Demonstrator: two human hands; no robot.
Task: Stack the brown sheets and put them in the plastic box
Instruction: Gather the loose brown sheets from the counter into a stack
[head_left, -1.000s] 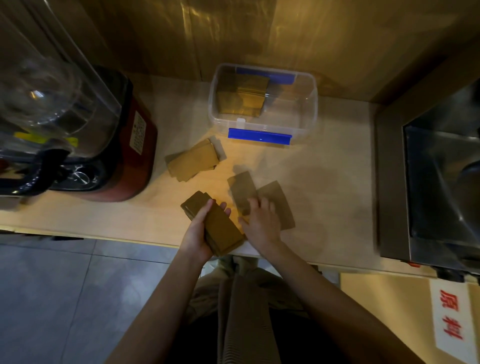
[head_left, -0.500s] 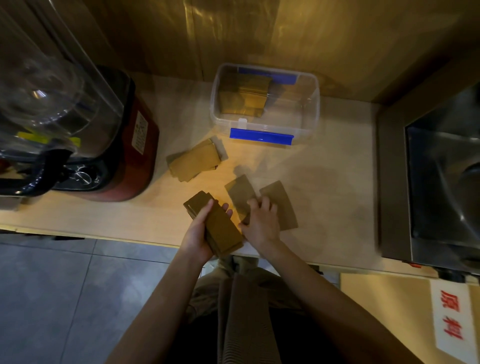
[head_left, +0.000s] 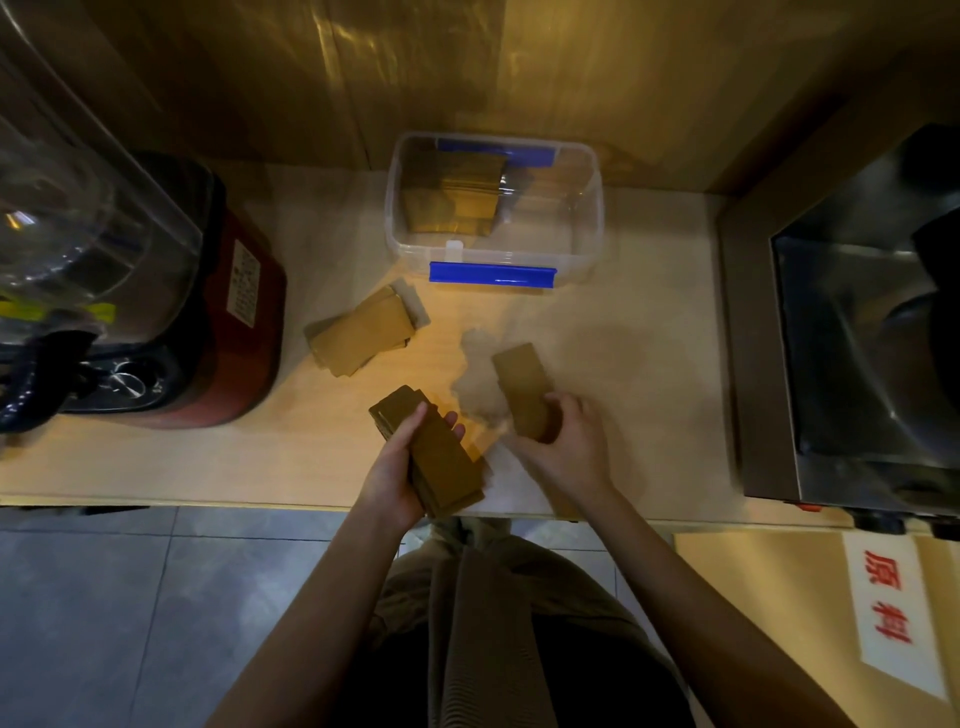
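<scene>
My left hand (head_left: 397, 470) grips a thick stack of brown sheets (head_left: 436, 457) near the counter's front edge. Just to its right, my right hand (head_left: 569, 447) holds a couple of brown sheets (head_left: 522, 387) lifted off the counter, their far end pointing away from me. A loose pile of brown sheets (head_left: 361, 332) lies on the counter to the left of centre. The clear plastic box (head_left: 582, 228) with blue clips stands at the back, with more brown sheets (head_left: 457, 197) inside its left half.
A red blender base (head_left: 244, 322) with a clear jar (head_left: 78, 208) fills the left of the wooden counter (head_left: 634, 364). A steel appliance (head_left: 852, 364) stands at the right. A wood wall runs behind the box. A cardboard box with a white label (head_left: 888, 613) sits below right.
My right hand has gathered the two sheets that lay flat on the counter and lifted them, shifting to the right. The left hand has kept hold of its stack.
</scene>
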